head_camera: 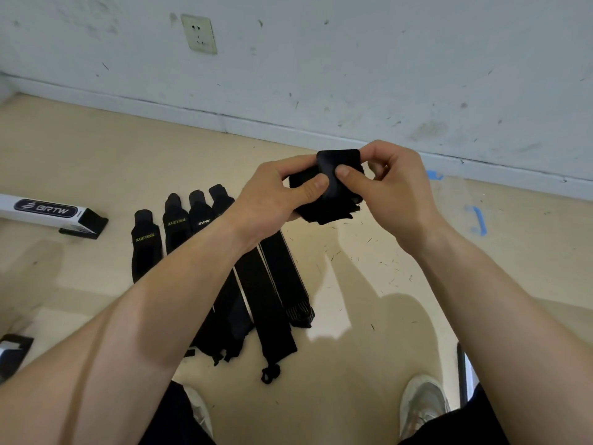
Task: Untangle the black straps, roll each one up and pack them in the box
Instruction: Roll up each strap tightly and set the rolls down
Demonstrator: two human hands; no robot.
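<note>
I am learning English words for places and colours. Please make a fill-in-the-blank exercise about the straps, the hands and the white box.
1. ____ straps lie flat on the floor.
2. The white box lies to the ____ of them.
3. The rolled strap, held by the left hand and the right hand, is ____ in colour.
Missing words: four; left; black.

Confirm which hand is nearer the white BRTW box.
Left. The left hand grips the rolled strap on the side toward the BRTW box; the right hand pinches it from the far side.
</note>
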